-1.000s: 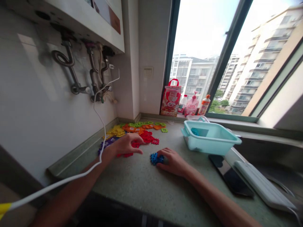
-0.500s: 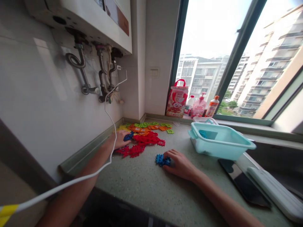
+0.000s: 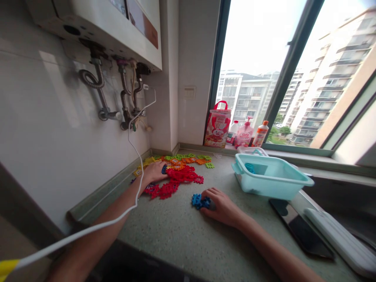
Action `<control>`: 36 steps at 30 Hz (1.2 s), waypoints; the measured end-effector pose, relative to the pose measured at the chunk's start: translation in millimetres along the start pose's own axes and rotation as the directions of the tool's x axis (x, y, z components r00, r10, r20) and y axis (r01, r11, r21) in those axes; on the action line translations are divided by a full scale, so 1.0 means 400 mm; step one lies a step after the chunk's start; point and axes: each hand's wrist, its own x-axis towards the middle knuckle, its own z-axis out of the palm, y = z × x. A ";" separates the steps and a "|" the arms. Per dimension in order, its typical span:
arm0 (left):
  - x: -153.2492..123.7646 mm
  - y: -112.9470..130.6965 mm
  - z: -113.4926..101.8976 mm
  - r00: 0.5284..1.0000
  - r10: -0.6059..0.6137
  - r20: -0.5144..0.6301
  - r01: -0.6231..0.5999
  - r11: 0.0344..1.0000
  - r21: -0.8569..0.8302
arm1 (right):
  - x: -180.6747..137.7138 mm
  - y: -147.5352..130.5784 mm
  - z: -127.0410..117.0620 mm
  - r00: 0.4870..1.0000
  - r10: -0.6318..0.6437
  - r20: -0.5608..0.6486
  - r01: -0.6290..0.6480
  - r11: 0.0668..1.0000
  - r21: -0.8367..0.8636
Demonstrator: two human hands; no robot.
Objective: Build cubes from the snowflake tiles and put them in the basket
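My left hand (image 3: 155,172) reaches into the pile at the back left, its fingers curled on a dark blue piece (image 3: 164,169). Red notched plastic pieces (image 3: 182,174) lie right beside and in front of it. Behind are orange pieces (image 3: 176,163) and green ones (image 3: 209,165), with yellow pieces (image 3: 149,160) to the left. On the counter to the right, my right hand (image 3: 219,204) closes round several blue notched pieces (image 3: 200,201). Its fingers and palm hide part of them.
A light teal plastic basket (image 3: 273,184) with some blue pieces inside stands to the right. Near it lie a black phone (image 3: 302,229) and a long white case (image 3: 337,239), beside a dark sink (image 3: 340,199). A white cable (image 3: 111,220) crosses before my left arm.
My left hand has shifted slightly to the right over the red pieces, along with the dark blue piece. My right hand stays on the blue pieces. The whole view has moved a little.
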 end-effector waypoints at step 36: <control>-0.009 -0.031 0.022 0.993 0.072 -0.096 -0.100 0.937 -0.334 | 0.002 -0.007 -0.004 1.000 0.010 0.020 -0.010 1.000 -0.009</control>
